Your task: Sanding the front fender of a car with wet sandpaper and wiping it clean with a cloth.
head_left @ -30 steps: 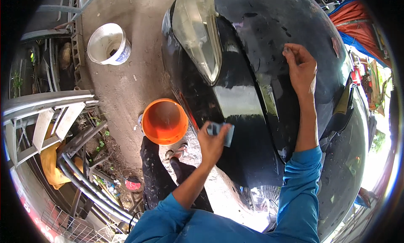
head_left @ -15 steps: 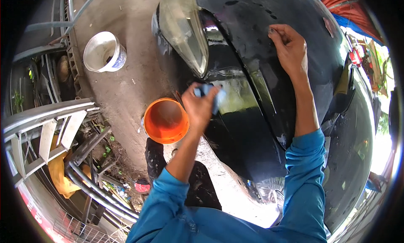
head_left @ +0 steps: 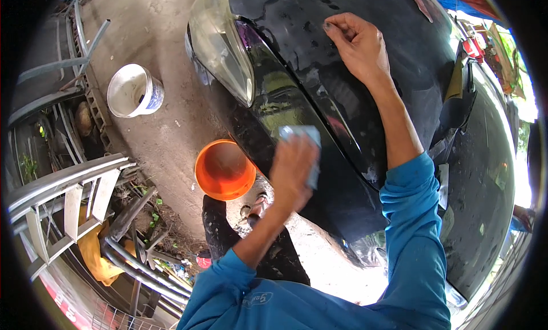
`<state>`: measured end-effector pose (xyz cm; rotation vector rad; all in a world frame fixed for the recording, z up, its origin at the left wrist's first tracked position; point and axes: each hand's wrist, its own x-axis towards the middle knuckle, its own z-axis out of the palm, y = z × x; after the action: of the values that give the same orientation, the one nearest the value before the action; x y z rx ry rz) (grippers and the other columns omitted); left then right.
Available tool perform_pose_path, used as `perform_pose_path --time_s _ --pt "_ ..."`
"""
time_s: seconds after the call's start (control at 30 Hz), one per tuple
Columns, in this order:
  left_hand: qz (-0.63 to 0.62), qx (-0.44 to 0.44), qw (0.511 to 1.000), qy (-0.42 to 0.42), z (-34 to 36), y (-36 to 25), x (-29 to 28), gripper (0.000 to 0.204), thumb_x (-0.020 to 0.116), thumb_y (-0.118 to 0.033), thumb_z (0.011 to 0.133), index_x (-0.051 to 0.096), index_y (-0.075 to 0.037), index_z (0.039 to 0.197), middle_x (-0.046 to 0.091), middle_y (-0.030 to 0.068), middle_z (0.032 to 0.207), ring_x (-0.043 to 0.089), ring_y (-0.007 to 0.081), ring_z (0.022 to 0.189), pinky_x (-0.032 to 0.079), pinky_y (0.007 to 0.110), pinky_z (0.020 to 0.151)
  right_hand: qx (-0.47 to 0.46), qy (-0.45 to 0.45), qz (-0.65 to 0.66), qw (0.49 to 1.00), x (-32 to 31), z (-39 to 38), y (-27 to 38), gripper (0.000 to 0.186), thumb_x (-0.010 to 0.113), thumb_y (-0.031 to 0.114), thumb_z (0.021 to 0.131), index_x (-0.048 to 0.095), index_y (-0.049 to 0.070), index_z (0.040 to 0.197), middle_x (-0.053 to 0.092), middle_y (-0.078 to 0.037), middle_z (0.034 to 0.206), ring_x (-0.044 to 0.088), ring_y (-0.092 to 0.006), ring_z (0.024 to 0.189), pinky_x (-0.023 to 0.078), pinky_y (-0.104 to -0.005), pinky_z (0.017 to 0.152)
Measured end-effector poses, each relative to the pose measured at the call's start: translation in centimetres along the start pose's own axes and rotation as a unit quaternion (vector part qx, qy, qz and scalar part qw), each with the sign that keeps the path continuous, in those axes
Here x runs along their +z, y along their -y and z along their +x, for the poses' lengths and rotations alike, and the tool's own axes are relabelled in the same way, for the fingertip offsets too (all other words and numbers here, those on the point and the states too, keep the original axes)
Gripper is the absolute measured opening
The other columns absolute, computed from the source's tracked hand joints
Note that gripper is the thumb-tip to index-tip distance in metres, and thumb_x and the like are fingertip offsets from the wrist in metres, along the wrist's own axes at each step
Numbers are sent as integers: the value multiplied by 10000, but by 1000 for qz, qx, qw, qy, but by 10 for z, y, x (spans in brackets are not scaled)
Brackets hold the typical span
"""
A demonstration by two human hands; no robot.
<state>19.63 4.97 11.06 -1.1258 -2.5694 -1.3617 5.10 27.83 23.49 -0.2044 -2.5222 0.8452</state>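
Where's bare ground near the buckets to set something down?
Ground looks bare between white bucket and headlight, and mostly bare from there down to the orange bucket. Crowded: far left, with metal frames; below the orange bucket, with legs; the dark panel, under the left hand and blue pad.

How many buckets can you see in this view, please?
2: an orange bucket on the ground beside the black car, to the left of the left hand, and a white bucket farther up and left. Others could be hidden behind the car.
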Motion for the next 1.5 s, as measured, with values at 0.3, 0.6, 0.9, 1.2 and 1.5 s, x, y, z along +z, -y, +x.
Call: perform_pose_path --time_s 0.3,0.6,0.9,1.2,1.5 --pt "-11 -55 989 -139 75 25 -23 799 556 117 648 518 -10 1436 459 217 1525 351 422 1461 224 557 1225 -17 0 -15 1000 7 1 4 193 739 223 889 755 72 1008 751 -89 818 723 -182 697 551 -301 677" --pt "-17 10 993 -115 75 27 -27 788 605 79 630 563 -46 1407 497 183 1503 416 403 1429 289 530 1209 -24 3 -12 1000 5 4 9 193 737 218 891 752 65 1007 747 -91 808 722 -185 695 551 -296 675" --pt "-102 59 985 -128 35 3 3 608 622 17 742 600 -35 1347 568 197 1424 491 394 1375 327 553 1174 -31 8 -9 999 -2 5 1 174 736 202 904 751 59 1001 742 -80 797 711 -136 697 545 -279 677" --pt "-63 -92 990 -84 -47 -7 41 807 636 -12 733 396 35 1502 346 273 1576 241 478 1495 145 578 1233 15 28 -15 999 -2 0 10 171 714 170 930 741 38 1035 742 -48 855 666 -95 760 523 -260 716" --pt "-119 -235 944 -196 -28 16 34 712 560 48 885 299 35 1548 282 296 1596 231 449 1506 159 523 1237 18 41 -28 999 -1 3 -1 190 701 191 946 738 43 1059 737 -37 865 638 -91 767 507 -265 732"
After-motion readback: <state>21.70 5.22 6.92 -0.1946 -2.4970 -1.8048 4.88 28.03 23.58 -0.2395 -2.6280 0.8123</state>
